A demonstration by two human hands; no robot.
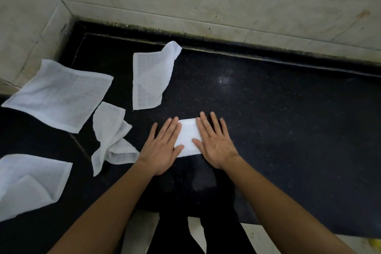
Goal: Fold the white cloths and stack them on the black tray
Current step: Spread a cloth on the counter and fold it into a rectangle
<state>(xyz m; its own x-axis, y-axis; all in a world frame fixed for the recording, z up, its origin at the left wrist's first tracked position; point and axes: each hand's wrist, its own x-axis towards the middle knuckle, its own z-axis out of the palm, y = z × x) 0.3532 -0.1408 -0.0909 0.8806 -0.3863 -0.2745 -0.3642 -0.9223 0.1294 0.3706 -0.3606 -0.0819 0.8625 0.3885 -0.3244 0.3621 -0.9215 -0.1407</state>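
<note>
A small folded white cloth (pixel 188 137) lies flat on the black counter (pixel 278 119) in the middle of the view. My left hand (pixel 164 146) presses flat on its left edge, fingers spread. My right hand (pixel 215 142) lies flat on its right edge, fingers spread too. Neither hand grips the cloth. Several unfolded white cloths lie to the left: one spread flat (pixel 59 95), one partly folded near the back (pixel 151 76), one crumpled (pixel 111 138) beside my left hand, and one at the lower left (pixel 28 183). I cannot make out a black tray against the dark surface.
A pale tiled wall (pixel 206 2) runs along the back and left of the counter. The counter's front edge (pixel 268 231) is near my body, with my dark-clothed legs and light floor below. The counter's right half holds nothing I can see.
</note>
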